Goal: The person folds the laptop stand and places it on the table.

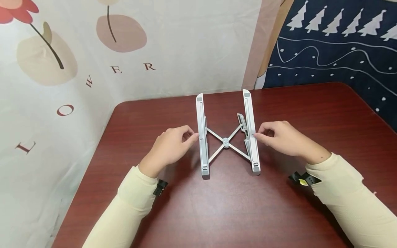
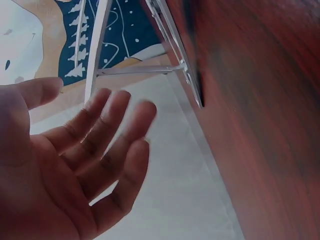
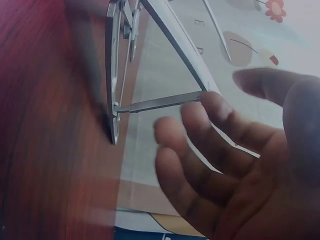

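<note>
A silver folding laptop stand (image 1: 226, 143) stands spread on the table, its crossed bars joined at a central hub. Its left rail (image 1: 202, 144) and right rail (image 1: 250, 127) slope upward toward the back. Beside the left rail is my left hand (image 1: 170, 146), its thumb tip at or very near the outer side. On the opposite side, my right hand (image 1: 283, 137) has its thumb tip at the right rail's outer edge. Both wrist views show loosely bent fingers with the thumb apart, and neither the left hand (image 2: 75, 155) nor the right hand (image 3: 225, 145) grips the stand.
The dark red wooden table (image 1: 223, 213) carries the stand. Behind it hangs a pale curtain (image 1: 186, 44) with flowers and letters, and at the right a navy cloth (image 1: 328, 58) with white trees. Dark straps (image 1: 305, 179) sit at both wrists.
</note>
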`<state>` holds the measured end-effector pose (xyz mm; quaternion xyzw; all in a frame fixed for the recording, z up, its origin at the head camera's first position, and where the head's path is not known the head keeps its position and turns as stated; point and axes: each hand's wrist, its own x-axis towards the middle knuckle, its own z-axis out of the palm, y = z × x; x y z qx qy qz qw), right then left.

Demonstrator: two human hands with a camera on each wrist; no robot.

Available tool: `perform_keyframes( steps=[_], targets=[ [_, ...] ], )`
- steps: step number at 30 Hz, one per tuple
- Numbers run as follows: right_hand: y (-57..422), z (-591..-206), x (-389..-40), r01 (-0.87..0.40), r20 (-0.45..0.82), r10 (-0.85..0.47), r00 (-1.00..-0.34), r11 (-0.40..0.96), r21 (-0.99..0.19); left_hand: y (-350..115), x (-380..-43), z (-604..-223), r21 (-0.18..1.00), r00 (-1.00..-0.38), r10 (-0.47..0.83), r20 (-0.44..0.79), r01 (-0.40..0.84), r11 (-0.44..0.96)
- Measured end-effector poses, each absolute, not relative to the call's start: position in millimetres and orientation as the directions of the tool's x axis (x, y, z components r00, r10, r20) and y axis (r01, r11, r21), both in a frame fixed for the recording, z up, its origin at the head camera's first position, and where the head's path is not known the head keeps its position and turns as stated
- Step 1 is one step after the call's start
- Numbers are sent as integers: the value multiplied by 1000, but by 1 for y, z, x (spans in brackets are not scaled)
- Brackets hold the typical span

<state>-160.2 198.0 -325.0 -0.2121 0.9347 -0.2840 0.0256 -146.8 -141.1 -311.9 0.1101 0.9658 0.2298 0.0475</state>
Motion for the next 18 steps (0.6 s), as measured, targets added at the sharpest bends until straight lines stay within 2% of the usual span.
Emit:
perform_keyframes(
  steps=[6,18],
  targets=[
    [199,-326,-160,-361,-59,-473,-879,742,-565,-137,-143,-312,433,-958,282,-50,234,870],
    [201,-333,-160,-429,-122,-609,-784,672,-603,-134,-137,-319,422,-935,333,-118,257,869]
  ],
)
